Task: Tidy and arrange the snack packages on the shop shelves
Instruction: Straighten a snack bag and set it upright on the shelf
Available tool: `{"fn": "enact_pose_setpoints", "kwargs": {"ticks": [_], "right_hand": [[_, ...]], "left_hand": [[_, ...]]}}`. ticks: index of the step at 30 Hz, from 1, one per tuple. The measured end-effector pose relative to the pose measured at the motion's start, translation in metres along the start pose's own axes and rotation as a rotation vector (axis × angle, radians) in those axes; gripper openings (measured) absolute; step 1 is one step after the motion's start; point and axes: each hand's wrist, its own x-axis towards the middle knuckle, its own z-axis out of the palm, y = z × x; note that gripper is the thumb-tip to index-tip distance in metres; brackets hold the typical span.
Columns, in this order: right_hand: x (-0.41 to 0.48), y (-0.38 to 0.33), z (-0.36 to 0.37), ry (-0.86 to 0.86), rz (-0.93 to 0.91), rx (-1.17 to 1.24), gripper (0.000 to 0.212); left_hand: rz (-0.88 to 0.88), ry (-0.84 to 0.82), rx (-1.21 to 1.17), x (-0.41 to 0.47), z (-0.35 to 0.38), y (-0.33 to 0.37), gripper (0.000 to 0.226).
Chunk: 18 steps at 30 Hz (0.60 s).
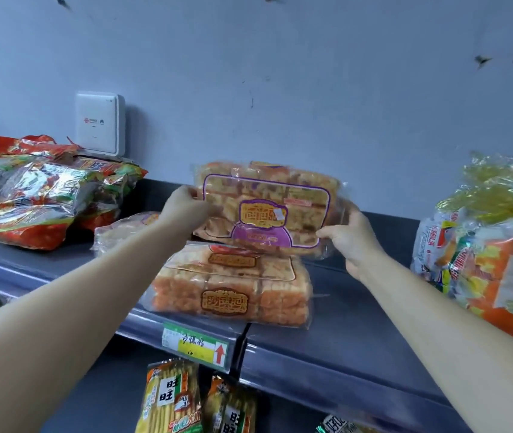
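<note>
Clear purple-label pack of orange snack blocks (264, 210) is pinched by left hand (183, 207) & right hand (352, 242) above a similar brown-label pack (233, 292) on the grey shelf (342, 339).

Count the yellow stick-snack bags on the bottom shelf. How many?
2. The left yellow bag stands just below the price tag; the right yellow bag is beside it. The picture's bottom edge cuts both off, so more could be hidden.
</note>
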Motion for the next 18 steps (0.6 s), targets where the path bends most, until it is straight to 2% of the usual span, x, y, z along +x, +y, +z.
{"fn": "enact_pose_setpoints", "kwargs": {"ticks": [4,6,10,12,14,18], "right_hand": [[0.016,0.025,-0.012,0.135,0.010,-0.150,0.050],[0.026,0.037,-0.015,0.151,0.046,-0.224,0.043],[0.041,0.061,-0.010,0.132,0.158,-0.328,0.040],[0.046,0.072,-0.006,0.123,0.187,-0.391,0.038],[0.052,0.078,-0.004,0.116,0.193,-0.473,0.036],[0.059,0.077,-0.004,0.085,0.222,-0.566,0.034]], "left_hand": [[0.005,-0.133,0.010,0.031,0.035,-0.006,0.033],[0.005,-0.198,0.044,0.047,0.050,-0.010,0.029],[-0.069,-0.327,0.165,0.072,0.068,-0.028,0.047],[-0.070,-0.461,0.238,0.079,0.072,-0.039,0.039],[-0.015,-0.593,0.296,0.082,0.075,-0.045,0.020],[0.089,-0.586,0.467,0.089,0.079,-0.051,0.020]]}}
